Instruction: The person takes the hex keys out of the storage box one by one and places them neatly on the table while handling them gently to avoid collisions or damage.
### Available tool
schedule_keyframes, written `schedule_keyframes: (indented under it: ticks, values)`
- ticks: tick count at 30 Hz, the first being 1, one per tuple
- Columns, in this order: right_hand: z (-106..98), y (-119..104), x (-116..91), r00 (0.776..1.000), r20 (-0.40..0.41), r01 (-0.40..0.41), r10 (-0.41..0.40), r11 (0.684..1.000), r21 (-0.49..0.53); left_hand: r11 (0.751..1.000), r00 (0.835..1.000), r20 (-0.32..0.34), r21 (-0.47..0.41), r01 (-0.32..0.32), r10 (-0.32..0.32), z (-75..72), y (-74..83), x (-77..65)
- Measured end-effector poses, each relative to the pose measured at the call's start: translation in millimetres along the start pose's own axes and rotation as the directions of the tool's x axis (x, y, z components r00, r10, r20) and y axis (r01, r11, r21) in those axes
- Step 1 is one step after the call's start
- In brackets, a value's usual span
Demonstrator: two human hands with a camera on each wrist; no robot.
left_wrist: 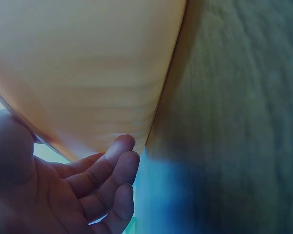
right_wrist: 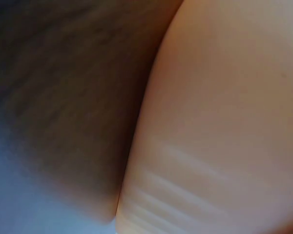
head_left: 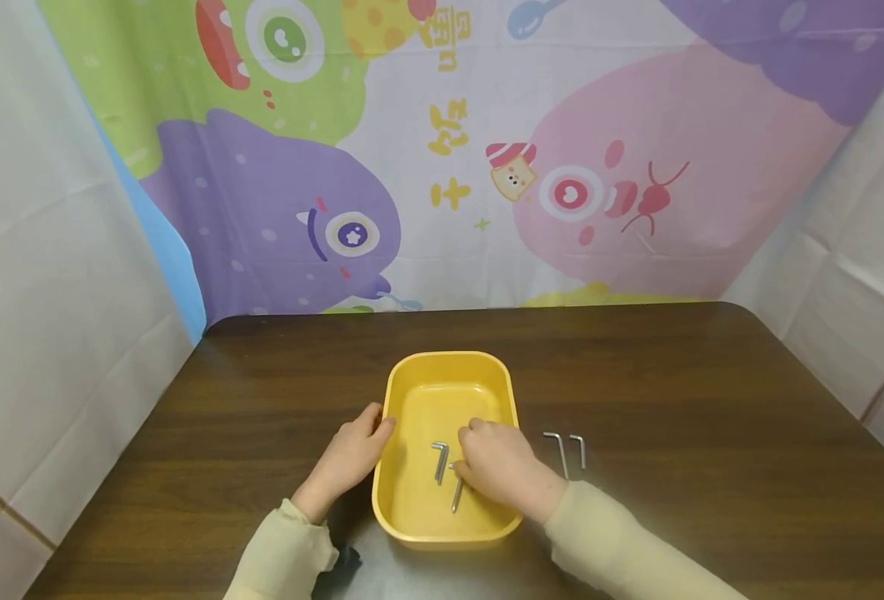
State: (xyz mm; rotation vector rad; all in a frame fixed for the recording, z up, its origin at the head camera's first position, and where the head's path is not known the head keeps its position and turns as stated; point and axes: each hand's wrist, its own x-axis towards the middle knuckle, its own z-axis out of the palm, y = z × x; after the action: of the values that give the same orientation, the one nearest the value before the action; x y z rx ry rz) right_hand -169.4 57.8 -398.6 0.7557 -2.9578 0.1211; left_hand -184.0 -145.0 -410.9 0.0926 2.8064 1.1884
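A yellow plastic bin (head_left: 449,532) stands on the table in the head view. My left hand (head_left: 347,457) holds its left rim, the thumb over the edge. In the left wrist view that hand (left_wrist: 83,190) has its fingers along the bin's outer wall (left_wrist: 102,63). My right hand (head_left: 501,462) reaches over the right rim, fingers curled, and its thumb and fingers pinch a silver hex key (head_left: 456,497), partly hidden under them. Other hex keys (head_left: 440,462) lie together left of it on the bin floor. The right wrist view shows only the bin's outer wall (right_wrist: 215,122) and the table, no hand.
Right of the bin, a longer hex key (head_left: 559,454) and a shorter one (head_left: 581,452) lie on the dark wood table (head_left: 711,433). A cartoon-printed cloth (head_left: 442,242) hangs behind the table, with pale cloths at both sides. A black object (head_left: 346,567) shows beside the left sleeve.
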Motion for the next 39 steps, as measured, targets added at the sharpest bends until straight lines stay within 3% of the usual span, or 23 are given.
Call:
schedule_keyframes:
  ticks: [5,22,39]
  values:
    - [0.9,0.5,-0.6,1.0,0.012,0.021,-0.02,0.999,-0.037,1.0,1.0,-0.001,-0.005,0.006,-0.006,-0.4,0.2,-0.1]
    - [2.5,0.2,-5.9,0.994,-0.072,0.075,-0.087,0.985,-0.155,1.0,1.0,0.002,-0.014,0.012,-0.012,0.1,0.1,0.3]
    - [4.2,3.2,-5.6,0.985,-0.084,0.134,-0.151,0.975,-0.178,1.0,1.0,-0.002,-0.006,-0.013,0.013,-0.6,1.5,-0.9]
